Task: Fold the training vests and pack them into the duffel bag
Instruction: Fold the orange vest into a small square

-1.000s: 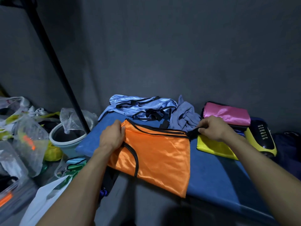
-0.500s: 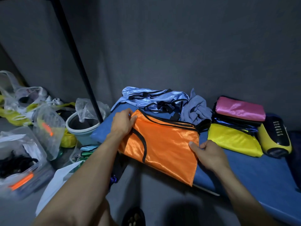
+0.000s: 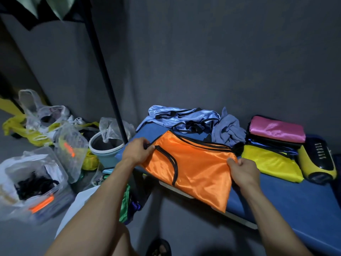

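both hands are pinching the orange vest (image 3: 191, 163) lying on the blue table (image 3: 295, 196): left hand (image 3: 137, 154) its left end, right hand (image 3: 241, 172) its right edge; keeping edges aligned should be giving a flat fold.

Free lane: bare blue surface (image 3: 287, 196) front-right; back edge and left side are blocked.

Back row along the wall is packed: light blue vests (image 3: 177, 117), grey cloth (image 3: 227, 129), pink-topped folded stack (image 3: 275, 131), with the yellow vest (image 3: 271, 162) in front of that stack and a yellow-black device (image 3: 319, 159) just beside it. Orange vest (image 3: 191, 169) covers the surface's near-left corner, overhanging the edge (left hand (image 3: 137, 151) and right hand (image 3: 241, 171) pinch its two ends). Black pole (image 3: 103, 71) stands just left of the surface; bucket (image 3: 105, 146), plastic bags (image 3: 72, 145) and a clear box (image 3: 36, 183) crowd the floor beyond it.
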`<state>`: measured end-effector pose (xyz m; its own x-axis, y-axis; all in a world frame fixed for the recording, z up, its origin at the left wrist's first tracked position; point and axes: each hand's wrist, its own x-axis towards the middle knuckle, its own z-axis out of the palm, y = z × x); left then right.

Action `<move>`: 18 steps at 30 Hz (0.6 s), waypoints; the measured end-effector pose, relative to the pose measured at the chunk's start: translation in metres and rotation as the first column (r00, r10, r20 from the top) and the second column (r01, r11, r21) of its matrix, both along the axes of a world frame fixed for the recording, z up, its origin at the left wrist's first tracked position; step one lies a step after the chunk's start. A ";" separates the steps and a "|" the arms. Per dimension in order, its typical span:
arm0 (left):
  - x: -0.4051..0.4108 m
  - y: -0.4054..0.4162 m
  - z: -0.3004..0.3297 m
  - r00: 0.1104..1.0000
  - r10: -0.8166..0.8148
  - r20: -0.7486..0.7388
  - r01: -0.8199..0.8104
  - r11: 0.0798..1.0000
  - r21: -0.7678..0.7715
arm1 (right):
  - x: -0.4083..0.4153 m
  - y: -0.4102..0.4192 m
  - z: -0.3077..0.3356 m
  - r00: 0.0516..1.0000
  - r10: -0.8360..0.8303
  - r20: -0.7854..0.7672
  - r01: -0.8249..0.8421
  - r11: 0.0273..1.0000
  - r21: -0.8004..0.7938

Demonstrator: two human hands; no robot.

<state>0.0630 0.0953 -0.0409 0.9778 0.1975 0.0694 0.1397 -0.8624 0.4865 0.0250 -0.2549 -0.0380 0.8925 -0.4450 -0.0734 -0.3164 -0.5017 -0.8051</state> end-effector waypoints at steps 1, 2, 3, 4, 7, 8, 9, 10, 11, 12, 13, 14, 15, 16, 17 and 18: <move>-0.001 -0.005 0.002 0.999 -0.038 -0.031 0.038 0.999 -0.006 | -0.003 -0.007 0.000 1.000 -0.018 0.011 0.017 1.000 0.021; -0.001 -0.009 0.003 0.995 -0.076 -0.060 0.075 0.997 -0.011 | -0.007 -0.016 0.000 0.999 -0.033 0.021 0.032 0.999 0.029; -0.002 -0.014 0.004 0.990 -0.114 -0.085 0.113 0.993 -0.017 | -0.011 -0.025 0.000 0.999 -0.043 0.027 0.042 0.999 0.032; -0.003 -0.019 0.005 0.983 -0.153 -0.101 0.150 0.988 -0.028 | -0.015 -0.034 0.000 0.998 -0.049 0.032 0.048 0.998 0.035; -0.005 -0.031 0.005 0.964 -0.221 -0.146 0.213 0.975 -0.069 | -0.029 -0.054 0.001 0.998 -0.054 0.035 0.052 0.996 0.070; -0.006 -0.032 0.005 0.962 -0.222 -0.157 0.212 0.974 -0.077 | -0.034 -0.057 0.001 0.999 -0.029 0.025 0.027 0.996 0.090; -0.007 -0.033 0.008 0.963 -0.214 -0.165 0.205 0.976 -0.073 | -0.038 -0.057 0.001 1.000 0.004 0.011 -0.006 0.994 0.109; -0.008 -0.035 0.011 0.967 -0.204 -0.156 0.199 0.979 -0.050 | -0.041 -0.057 0.001 0.999 0.037 -0.006 -0.036 0.992 0.125; -0.010 -0.038 0.014 0.973 -0.200 -0.111 0.200 0.980 -0.010 | -0.043 -0.055 0.002 0.997 0.067 -0.023 -0.063 0.988 0.144; -0.011 -0.044 0.019 0.977 -0.211 -0.031 0.211 0.977 0.021 | -0.043 -0.053 0.002 0.995 0.092 -0.043 -0.083 0.981 0.173; -0.015 -0.054 0.023 0.968 -0.240 0.071 0.239 0.971 0.027 | -0.043 -0.052 0.003 0.992 0.114 -0.058 -0.098 0.970 0.222; -0.019 -0.067 0.028 0.943 -0.287 0.171 0.289 0.957 0.014 | -0.042 -0.050 0.005 0.990 0.125 -0.068 -0.101 0.955 0.280; -0.024 -0.083 0.031 0.904 -0.353 0.242 0.362 0.932 0.004 | -0.041 -0.048 0.006 0.989 0.131 -0.072 -0.101 0.940 0.327; -0.029 -0.100 0.034 0.857 -0.438 0.271 0.452 0.892 0.013 | -0.040 -0.046 0.009 0.987 0.139 -0.077 -0.104 0.932 0.348; -0.033 -0.115 0.033 0.807 -0.534 0.251 0.540 0.840 0.052 | -0.040 -0.044 0.010 0.987 0.140 -0.083 -0.102 0.930 0.354; -0.035 -0.129 0.029 0.760 -0.624 0.183 0.613 0.781 0.116 | -0.039 -0.042 0.011 0.988 0.130 -0.085 -0.092 0.931 0.353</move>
